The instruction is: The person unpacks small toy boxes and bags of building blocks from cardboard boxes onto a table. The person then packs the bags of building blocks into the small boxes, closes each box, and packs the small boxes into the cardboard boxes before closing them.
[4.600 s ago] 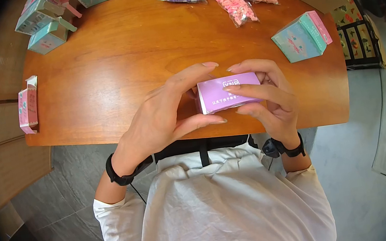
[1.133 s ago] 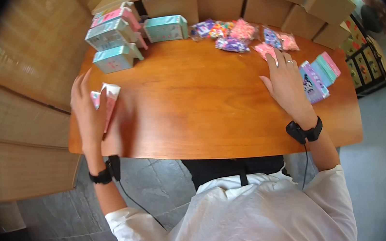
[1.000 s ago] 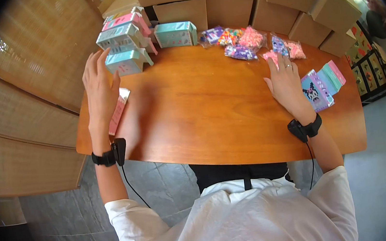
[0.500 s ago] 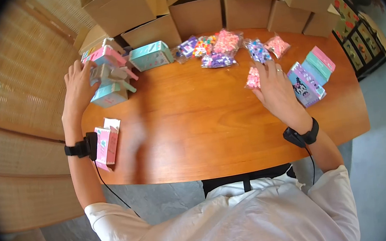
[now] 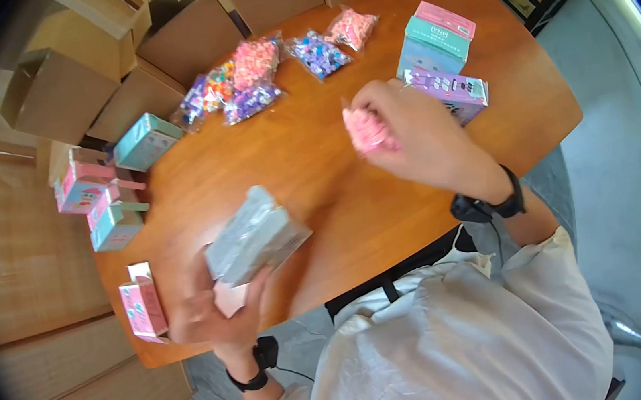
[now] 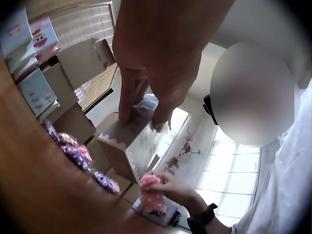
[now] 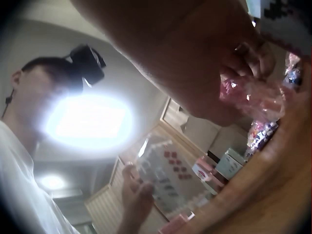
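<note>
The left hand point(image 5: 218, 314) grips a pale box point(image 5: 254, 237) above the table's front left part; motion blurs both. In the left wrist view, the fingers of the left hand point(image 6: 153, 80) hold the box point(image 6: 134, 136) from above. The right hand point(image 5: 417, 135) pinches a clear bag of pink pieces point(image 5: 366, 129) over the right part of the table. The right wrist view shows that bag point(image 7: 256, 97) under the curled fingers of the right hand point(image 7: 214, 73). Just behind the right hand lies a purple box point(image 5: 456, 93).
On the table point(image 5: 319, 192), several bead bags point(image 5: 254, 63) lie at the back. A teal and pink box point(image 5: 433, 39) is at the back right. Small boxes point(image 5: 115, 223) stand at the left, with a pink one point(image 5: 143, 308) nearer. Cardboard boxes point(image 5: 194, 38) line the back.
The left hand has taken a box from the stack at the left and brought it toward the front. The right hand has lifted a pink bag off the table. The head view has turned.
</note>
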Motion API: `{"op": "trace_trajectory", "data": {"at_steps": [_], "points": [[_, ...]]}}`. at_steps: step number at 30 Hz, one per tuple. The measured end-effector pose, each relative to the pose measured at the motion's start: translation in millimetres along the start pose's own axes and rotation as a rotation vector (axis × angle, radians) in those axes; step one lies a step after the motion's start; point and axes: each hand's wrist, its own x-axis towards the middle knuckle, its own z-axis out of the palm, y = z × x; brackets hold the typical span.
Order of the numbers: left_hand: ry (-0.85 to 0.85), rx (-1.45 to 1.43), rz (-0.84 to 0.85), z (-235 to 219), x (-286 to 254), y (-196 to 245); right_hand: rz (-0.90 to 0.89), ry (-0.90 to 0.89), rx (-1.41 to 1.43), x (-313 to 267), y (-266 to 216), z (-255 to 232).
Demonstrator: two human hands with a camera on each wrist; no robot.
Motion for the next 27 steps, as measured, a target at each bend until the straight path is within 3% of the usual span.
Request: {"op": "trace_trajectory", "data": {"at_steps": [1, 2, 4, 5, 7, 8, 11, 13, 14, 15, 16, 18, 19, 23, 26, 27], "points": [[0.014, -0.006, 0.148, 16.8, -3.8, -2.7, 0.159, -0.060, 0.166, -3.8, -5.0, -18.4], [-0.036, 0.005, 0.165, 28.0, -1.0, 14.3, 0.161, -0.087, 0.167, -8.3, -10.0, -30.7], [-0.202, 0.059, 0.297, 43.3, 4.7, 24.6, 0.310, 0.109, 0.703, -18.0, -20.1, -48.4], [-0.195, 0.065, 0.273, 48.4, 6.8, 30.8, 0.314, 0.084, 0.710, -25.1, -23.6, -56.4], [-0.432, 0.187, 0.236, 57.9, 13.9, 39.8, 0.380, 0.126, 0.843, -37.6, -27.7, -67.1], [-0.425, 0.193, 0.223, 61.2, 19.0, 43.0, 0.378, 0.110, 0.850, -42.1, -30.0, -67.1], [-0.529, 0.192, 0.214, 65.9, 27.4, 46.7, 0.337, -0.075, 1.001, -63.1, -30.2, -61.9], [-0.537, 0.103, 0.178, 68.2, 31.4, 47.2, 0.029, -0.251, 0.743, -59.1, -36.3, -48.0], [-0.542, 0.104, 0.184, 69.6, 32.9, 47.9, 0.031, -0.544, 0.812, -46.5, -48.9, -51.1], [-0.536, 0.077, 0.153, 70.4, 33.3, 48.7, -0.312, -0.382, 0.724, -49.6, -48.9, -36.1], [-0.531, 0.050, 0.121, 70.8, 32.7, 49.5, -0.306, -0.374, 0.725, -48.0, -52.4, -25.5], [-0.470, 0.062, 0.155, 72.3, 17.8, 40.3, -0.659, -0.044, 0.500, -40.0, -61.1, -5.5], [-0.465, 0.019, 0.124, 71.8, 15.5, 38.4, -0.684, 0.109, 0.469, -35.3, -64.6, 5.6], [-0.486, -0.097, 0.120, 67.4, 18.0, 32.3, -0.757, 0.227, 0.416, -14.0, -54.5, 9.9], [-0.547, -0.114, 0.095, 65.0, 21.3, 33.7, -0.675, 0.095, 0.378, -7.3, -49.4, -2.8], [-0.532, -0.148, 0.026, 67.4, 16.4, 27.8, -0.679, 0.134, 0.403, -7.3, -45.1, 3.2]]}}
